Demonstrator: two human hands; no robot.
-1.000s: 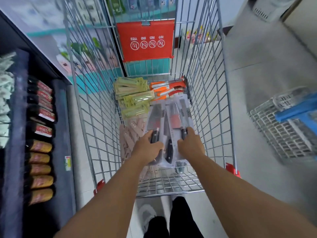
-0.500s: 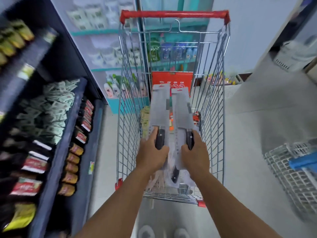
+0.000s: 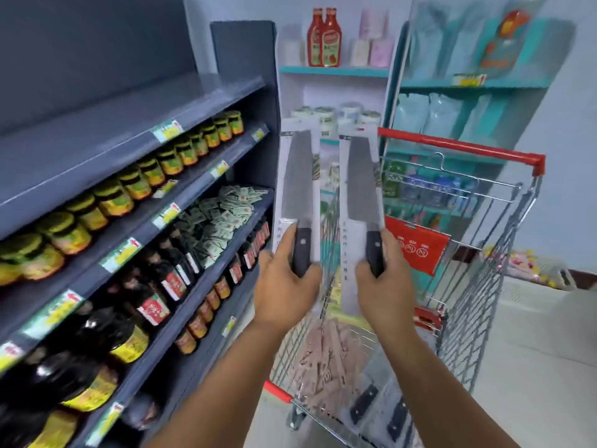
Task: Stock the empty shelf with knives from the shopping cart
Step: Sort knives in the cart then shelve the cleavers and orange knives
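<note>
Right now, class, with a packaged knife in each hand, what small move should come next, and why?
Probably swing both to the person's left. The left hand and right hand each grip a packaged knife upright above the cart, and the bare top shelf lies that way.

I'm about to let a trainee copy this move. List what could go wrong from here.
1. Each hand, left hand and right hand, grips one carded cleaver, left cleaver and right cleaver, only at the handle; the tall cards could tip or slip.
2. The empty top shelf sits above rows of jars; a swinging card might knock one.
3. With both hands full, the shopping cart is unheld and might roll.
</note>
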